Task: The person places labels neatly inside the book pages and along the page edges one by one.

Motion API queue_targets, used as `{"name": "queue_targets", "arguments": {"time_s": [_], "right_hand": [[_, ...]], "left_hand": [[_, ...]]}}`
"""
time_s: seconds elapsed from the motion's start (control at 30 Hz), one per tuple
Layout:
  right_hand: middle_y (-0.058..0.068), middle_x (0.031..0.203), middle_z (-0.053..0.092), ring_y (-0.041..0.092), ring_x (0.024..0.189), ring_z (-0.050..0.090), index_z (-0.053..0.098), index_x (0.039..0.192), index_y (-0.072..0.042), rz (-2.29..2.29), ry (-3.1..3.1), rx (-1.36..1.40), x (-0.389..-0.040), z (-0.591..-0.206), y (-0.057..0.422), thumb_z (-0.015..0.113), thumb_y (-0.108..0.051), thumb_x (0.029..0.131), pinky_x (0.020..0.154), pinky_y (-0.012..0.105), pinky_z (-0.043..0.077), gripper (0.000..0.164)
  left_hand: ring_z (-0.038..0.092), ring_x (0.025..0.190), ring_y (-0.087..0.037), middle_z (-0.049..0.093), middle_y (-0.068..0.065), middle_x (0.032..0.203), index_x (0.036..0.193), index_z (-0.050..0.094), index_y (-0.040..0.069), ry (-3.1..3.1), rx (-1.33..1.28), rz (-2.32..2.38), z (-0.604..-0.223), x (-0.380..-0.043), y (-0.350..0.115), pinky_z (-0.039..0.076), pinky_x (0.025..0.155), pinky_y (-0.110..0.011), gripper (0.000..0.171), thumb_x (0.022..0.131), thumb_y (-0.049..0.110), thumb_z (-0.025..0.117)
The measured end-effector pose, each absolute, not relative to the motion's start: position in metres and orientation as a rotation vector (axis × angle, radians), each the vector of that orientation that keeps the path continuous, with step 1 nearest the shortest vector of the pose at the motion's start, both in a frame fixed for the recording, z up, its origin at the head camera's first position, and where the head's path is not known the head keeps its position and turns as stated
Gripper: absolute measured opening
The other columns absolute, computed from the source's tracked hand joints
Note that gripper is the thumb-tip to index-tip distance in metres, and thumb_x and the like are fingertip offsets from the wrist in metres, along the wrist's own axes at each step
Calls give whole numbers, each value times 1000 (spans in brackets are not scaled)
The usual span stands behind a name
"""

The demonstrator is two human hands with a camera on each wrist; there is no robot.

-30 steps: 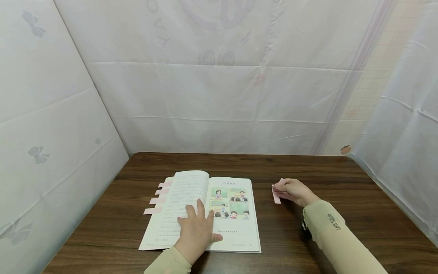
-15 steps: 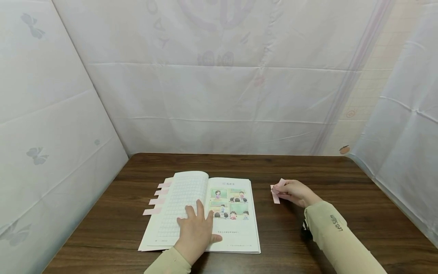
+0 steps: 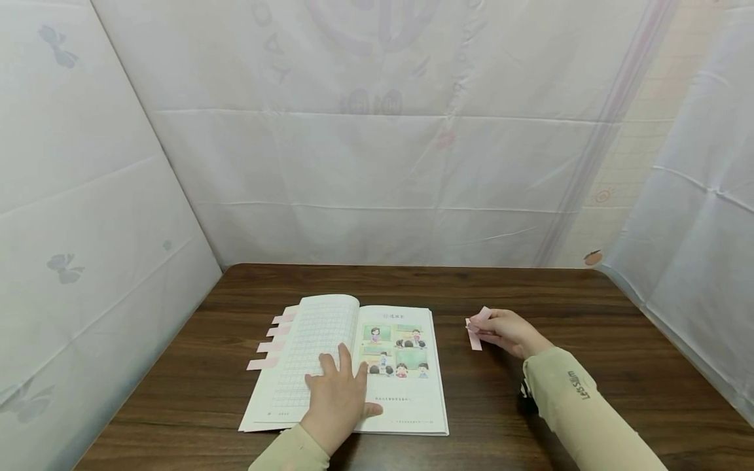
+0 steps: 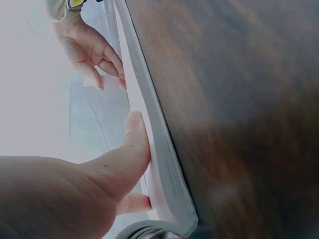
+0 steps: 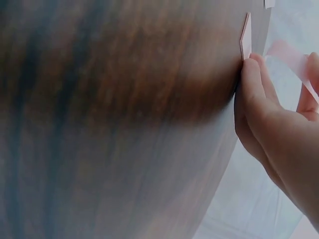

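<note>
An open book point(image 3: 406, 409) lies on the table, with a grid-lined page on its left and cartoon pictures on its right. My left hand point(image 3: 337, 400) rests on it near the spine, fingers spread. To the book's right, my right hand point(image 3: 511, 330) pinches a thin pink sticky note strip point(image 3: 485, 313) between thumb and finger. Below it lies a narrow pad of pink sticky notes point(image 3: 475, 341). In the right wrist view the strip point(image 5: 285, 56) bends away from the pad point(image 5: 246, 39), and the other fingertips press at the pad's near end.
Several pink sticky tabs point(image 3: 263, 362) stick out from the book's left edge. Dark wood table point(image 3: 194, 366) surrounds the book, and pale printed cloth point(image 3: 377, 163) hangs behind it and at both sides.
My right hand has shifted very slightly to the right with the strip still pinched. The left hand and the book stay as they were.
</note>
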State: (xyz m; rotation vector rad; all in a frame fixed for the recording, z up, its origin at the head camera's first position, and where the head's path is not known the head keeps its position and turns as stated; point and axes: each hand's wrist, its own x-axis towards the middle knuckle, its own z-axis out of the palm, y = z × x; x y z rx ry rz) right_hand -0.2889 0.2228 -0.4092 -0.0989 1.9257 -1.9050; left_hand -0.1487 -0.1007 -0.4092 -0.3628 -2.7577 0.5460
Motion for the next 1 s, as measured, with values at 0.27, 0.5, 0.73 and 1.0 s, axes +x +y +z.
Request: {"name": "queue_targets", "arguments": {"time_s": [0.27,0.5,0.73,1.0], "right_hand": [[3,101,73,12,95,70,54,129,15,-1971,1885,-26,-286,-408,219,60,-5,97,91,30,55,38],[5,103,72,14,94,70,50,134,15,-2001,1892,23,-283,-407,218,60,-5,97,89,32,57,42],[4,93,74,14,85,72,65,119,5,-2030,1825,21,-280,-407,218,58,-4,98,83,29,58,23],[11,108,72,16,92,72,52,132,11,-2009,1883,79,-278,-405,210,66,-13,95,86,30,58,46]], "left_hand": [[60,102,-45,61,-22,130,119,73,25,-2777,-359,549,-410,-150,-100,57,60,-53,77,71,83,55],[60,102,-45,62,-22,130,119,73,25,-2786,-368,538,-411,-150,-101,58,60,-52,76,72,82,55],[60,103,-45,61,-23,129,119,73,24,-2785,-374,539,-410,-149,-101,58,60,-53,77,72,82,55],[60,102,-44,62,-22,129,119,73,25,-2779,-372,543,-411,-149,-101,58,60,-52,76,72,82,55]]}}
